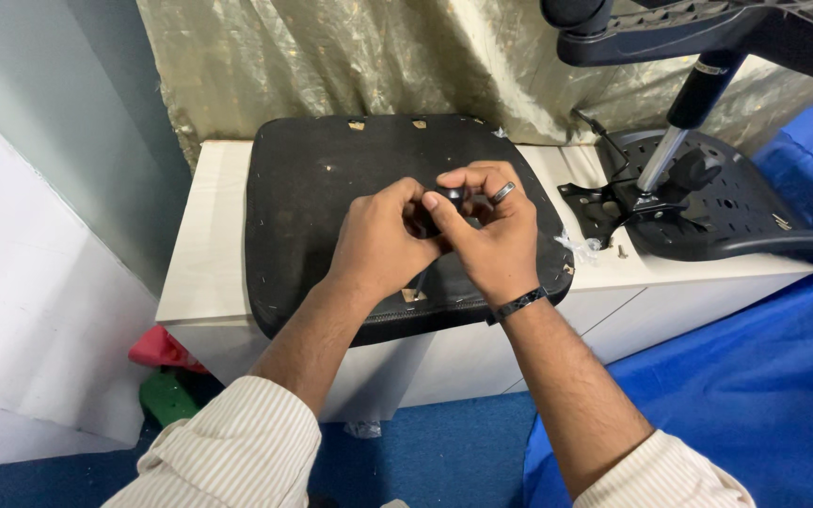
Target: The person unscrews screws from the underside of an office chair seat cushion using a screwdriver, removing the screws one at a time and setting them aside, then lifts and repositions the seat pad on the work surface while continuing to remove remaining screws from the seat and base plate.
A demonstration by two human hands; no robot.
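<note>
Your left hand (383, 240) and right hand (486, 230) meet over the middle of the upturned seat pad (331, 188), both curled shut around one small black part (449, 198); only a sliver of it shows between your fingertips, so its kind cannot be read. Thumbs and forefingers pinch it from both sides, held just above the pad's dark underside.

The seat pad lies flat on the white bench (209, 245), its front edge overhanging the bench slightly toward you. Loose screws (621, 251) sit on the bench to the right, near a black metal bracket (595, 202). Behind that lies the perforated chair shell (726, 207) with its gas cylinder (684, 122) tilted upward.

Risks, judged: the part is small and mostly hidden by your fingers, so a slip would drop it onto the dark fabric, where it would be hard to spot. An elbow sweep right could scatter the screws off the bench onto the blue floor (444, 452).
</note>
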